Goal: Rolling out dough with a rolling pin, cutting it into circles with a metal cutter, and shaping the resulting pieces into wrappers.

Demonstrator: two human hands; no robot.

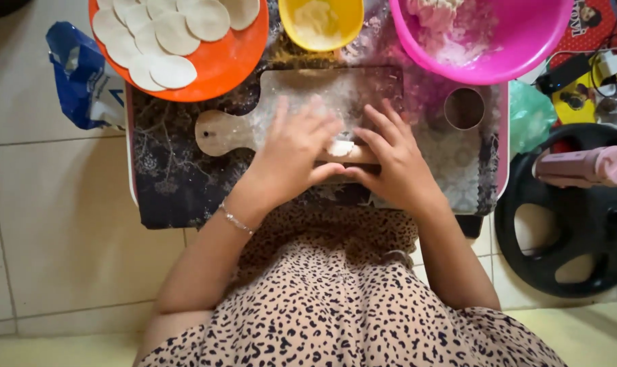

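My left hand point(296, 151) and my right hand point(391, 158) lie flat, fingers spread, on a wooden rolling pin point(349, 156) that shows only between them. A small white piece of dough point(341, 147) sits under the pin between my hands. All this rests on a floured wooden cutting board point(301, 95) with a handle pointing left. A thin bracelet circles my left wrist.
An orange plate point(230, 61) with several round flat dough discs stands at the back left. A yellow bowl point(291, 30) of flour and a pink bowl point(519, 54) with dough stand behind the board. A round metal cutter point(464, 109) lies to the right. A blue bag point(74, 75) is on the floor tiles.
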